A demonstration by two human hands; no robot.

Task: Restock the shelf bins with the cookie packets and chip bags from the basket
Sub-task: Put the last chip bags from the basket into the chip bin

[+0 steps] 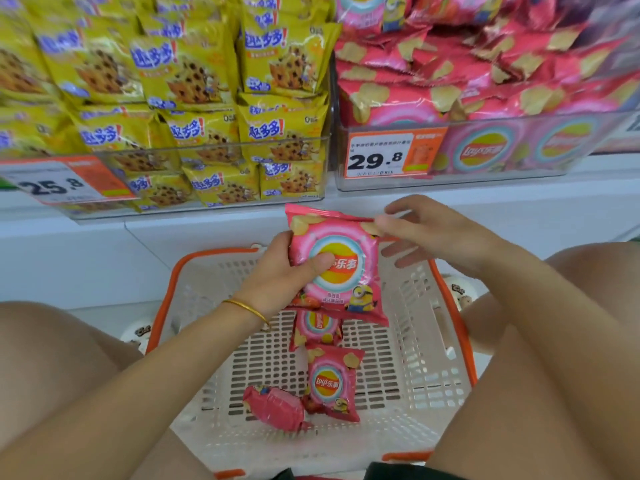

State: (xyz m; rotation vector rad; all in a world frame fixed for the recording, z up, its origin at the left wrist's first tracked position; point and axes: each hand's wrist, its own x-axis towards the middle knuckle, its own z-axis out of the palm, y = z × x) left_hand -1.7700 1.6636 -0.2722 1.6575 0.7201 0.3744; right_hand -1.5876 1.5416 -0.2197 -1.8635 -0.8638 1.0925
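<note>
Head: chip bag (349,239) in left hand (277,271) grip; right hand (436,233) pinches corner.

A white shelf (485,209) runs across in front of me, and its flat front panel (86,265) drops to a pale floor (114,311). Two orange-and-white price tags sit just above it, the left tag (65,183) reading 25.8 and the right tag (384,155) reading 29.8. The light is bright and even.

The cookie bin (214,148) sits left of the chip bin (502,150) on the shelf (450,216). Before the shelf stands the basket (426,358), three chip bags (332,382) lying in it, a fourth chip bag (346,292) above it in the left hand (280,271).
</note>
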